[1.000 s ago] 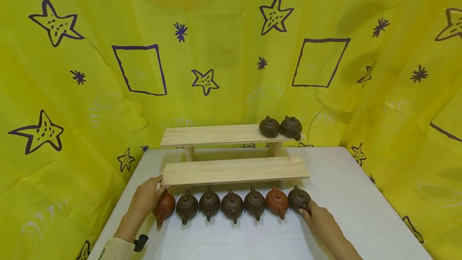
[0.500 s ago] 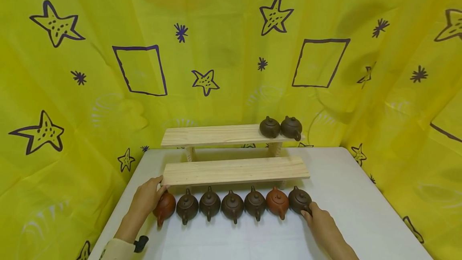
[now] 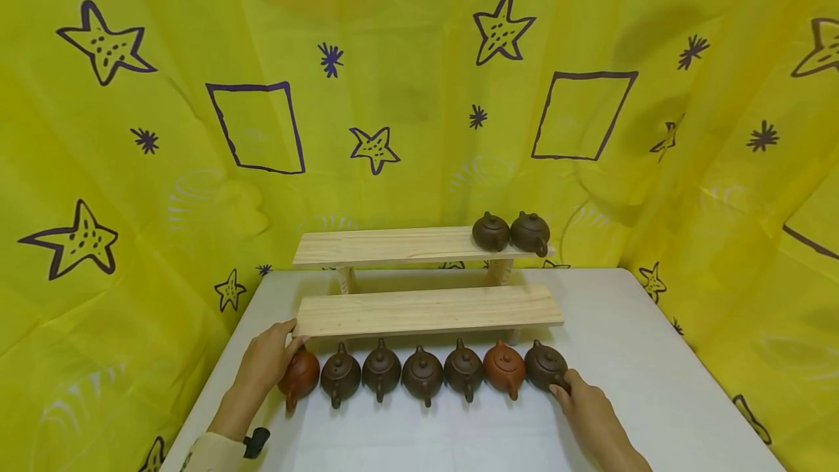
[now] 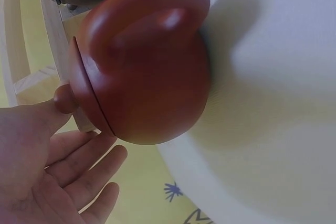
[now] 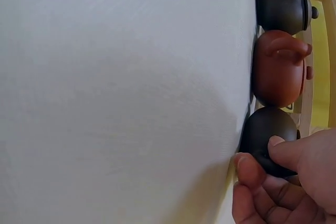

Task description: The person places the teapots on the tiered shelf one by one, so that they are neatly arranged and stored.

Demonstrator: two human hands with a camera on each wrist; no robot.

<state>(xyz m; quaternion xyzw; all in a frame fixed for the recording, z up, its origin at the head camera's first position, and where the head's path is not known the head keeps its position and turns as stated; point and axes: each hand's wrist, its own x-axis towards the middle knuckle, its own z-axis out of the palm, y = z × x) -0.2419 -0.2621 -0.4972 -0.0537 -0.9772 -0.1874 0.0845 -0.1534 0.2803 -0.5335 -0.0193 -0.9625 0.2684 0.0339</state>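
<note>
A row of round clay teapots stands in front of the two-step wooden shelf. My right hand (image 3: 591,414) pinches the handle side of the dark brown teapot (image 3: 544,365) at the row's right end, thumb against it. In the right wrist view, that dark teapot (image 5: 268,132) sits beside a reddish teapot (image 5: 278,72). My left hand (image 3: 262,361) is at the left end of the lower shelf board (image 3: 426,310), fingertips right at its corner. Just below is the leftmost red teapot (image 3: 301,374). The left wrist view shows loosely extended fingers (image 4: 94,174) beside this teapot's lid.
Two dark teapots (image 3: 491,231) stand at the right of the upper shelf board (image 3: 387,245). Several more dark teapots (image 3: 422,372) and one reddish teapot (image 3: 504,366) fill the row on the white table (image 3: 629,355). A yellow patterned curtain (image 3: 419,79) surrounds the table.
The right hand has shifted very slightly right and down, and the dark teapot's handle side with it. The left hand stays at the shelf corner, and the other teapots have not moved.
</note>
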